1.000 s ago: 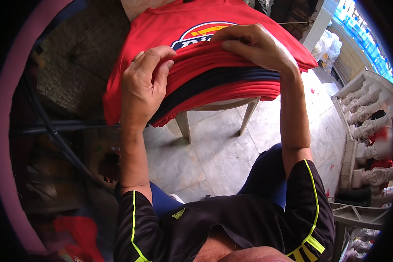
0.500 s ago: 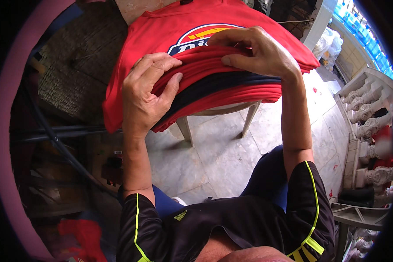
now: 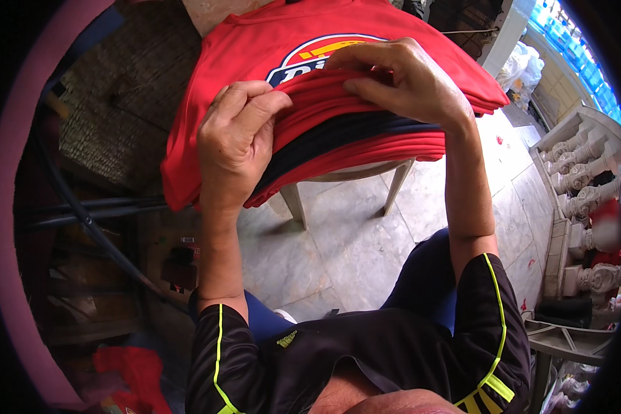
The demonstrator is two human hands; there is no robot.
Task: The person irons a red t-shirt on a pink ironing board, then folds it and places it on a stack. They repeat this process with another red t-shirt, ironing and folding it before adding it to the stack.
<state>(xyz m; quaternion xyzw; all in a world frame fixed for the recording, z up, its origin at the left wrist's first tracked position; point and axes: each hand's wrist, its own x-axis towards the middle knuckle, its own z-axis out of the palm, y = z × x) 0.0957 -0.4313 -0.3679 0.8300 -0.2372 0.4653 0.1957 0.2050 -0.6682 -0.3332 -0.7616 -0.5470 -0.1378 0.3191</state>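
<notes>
A thick stack of T-shirts drapes over a pale plastic chair (image 3: pixel 294 207). On top lies a red T-shirt (image 3: pixel 234 58) with a round printed emblem (image 3: pixel 319 50); navy layers (image 3: pixel 324 141) show between red ones along the near edge. My right hand (image 3: pixel 421 83) pinches the folded upper red edge, its thumb on the near side and fingers over the top. At the left part of that edge, my left hand (image 3: pixel 234 141) is closed with curled fingers on the red cloth. Its thumb is mostly hidden.
Dark hoses (image 3: pixel 90 221) run along the left. Red cloth (image 3: pixel 131 372) lies at the lower left. White balusters (image 3: pixel 583 179) line the right side, with a pale plastic seat (image 3: pixel 573 338) near them. Clear plastic bags (image 3: pixel 521 69) sit at the far right.
My left hand has turned and shifted slightly right, its thumb drawing in under the fingers against the cloth. My right hand keeps its pinch and has moved slightly up and left.
</notes>
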